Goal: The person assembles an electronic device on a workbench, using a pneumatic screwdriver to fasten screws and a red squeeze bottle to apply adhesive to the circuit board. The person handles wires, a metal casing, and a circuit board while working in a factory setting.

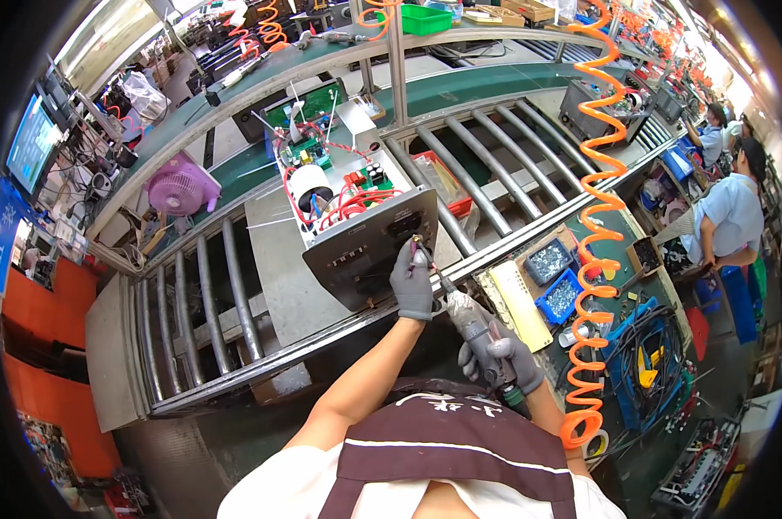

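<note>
An electronic unit with a dark flat panel [356, 251] faces me on the roller line. Behind the panel are red wires, a white cylindrical part [310, 185] and a green circuit board [311, 154]. My left hand [411, 284], in a grey glove, is closed at the panel's right side, its fingertips pinched round something too small to make out. My right hand [514, 356], also gloved, grips a grey powered screwdriver [472, 322]. The tool tilts up and left, its tip close to my left fingers; whether it touches the panel is unclear.
Metal rollers [486, 164] run to both sides. At right are a blue bin of screws [560, 296], a dark parts bin [547, 262], a yellow sheet [519, 304] and a hanging orange coiled hose [600, 190]. A pink fan [181, 189] stands left. Co-workers [730, 216] work far right.
</note>
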{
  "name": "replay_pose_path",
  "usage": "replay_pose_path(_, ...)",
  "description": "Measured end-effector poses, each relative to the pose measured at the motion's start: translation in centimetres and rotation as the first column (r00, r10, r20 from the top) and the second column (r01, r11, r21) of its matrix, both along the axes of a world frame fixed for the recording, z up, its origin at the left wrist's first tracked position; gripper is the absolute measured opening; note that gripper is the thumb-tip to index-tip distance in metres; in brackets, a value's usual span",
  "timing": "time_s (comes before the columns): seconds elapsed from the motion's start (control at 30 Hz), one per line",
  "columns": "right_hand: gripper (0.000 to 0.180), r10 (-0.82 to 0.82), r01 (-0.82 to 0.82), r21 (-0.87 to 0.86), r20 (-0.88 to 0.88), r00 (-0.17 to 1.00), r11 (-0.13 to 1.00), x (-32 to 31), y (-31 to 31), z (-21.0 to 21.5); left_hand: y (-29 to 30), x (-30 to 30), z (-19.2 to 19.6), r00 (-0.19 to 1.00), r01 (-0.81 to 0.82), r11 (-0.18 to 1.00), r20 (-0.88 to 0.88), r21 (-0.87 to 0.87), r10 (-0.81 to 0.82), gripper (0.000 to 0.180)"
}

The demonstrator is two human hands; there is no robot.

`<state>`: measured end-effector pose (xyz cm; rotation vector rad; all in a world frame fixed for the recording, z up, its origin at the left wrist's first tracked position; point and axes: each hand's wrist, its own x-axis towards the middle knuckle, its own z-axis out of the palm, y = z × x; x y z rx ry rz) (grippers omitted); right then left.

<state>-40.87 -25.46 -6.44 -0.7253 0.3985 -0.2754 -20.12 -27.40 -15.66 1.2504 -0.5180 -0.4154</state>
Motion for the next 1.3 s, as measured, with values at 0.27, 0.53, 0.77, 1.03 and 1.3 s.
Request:
replay_pose_path(0.27,0.095,-0.027,0.027,-0.087,0.003,1.000,0.996,0.9,-0.7,0.4,-0.2,0.2,2.9,0.700,0.202,0.928,-0.617,-0.311,-0.360,0.029)
replay_pose_path(0.53,0.098,-0.098,0.074,-0.247,-0.088,0.991,0.966,1.8,-1.2,0.8,-1.6,0.9,3.8,0.618,0.225,0.933,-0.699,-0.280,-0.359,0.022)
replay_pose_path(0.77,0.098,-0.135,0.104,-0.284,-0.091,0.987,0.953,2.3,-1.2,2.0,-1.9,0.7,3.9,0.617,0.187,0.961,-0.737,-0.203,-0.275,0.020)
replay_pose_path(1.03,0.094,-0.168,0.130,-0.310,-0.101,0.981,0.942,2.6,-1.1,1.3,-2.4,1.3,3.2,0.643,0.222,0.956,-0.708,-0.192,-0.291,0.020)
replay_pose_path(1.3,0.094,-0.109,0.076,-0.230,-0.131,0.985,0.970,2.2,-1.2,2.1,-1.7,1.7,1.3,0.440,0.051,0.916,-0.814,-0.399,-0.379,0.023)
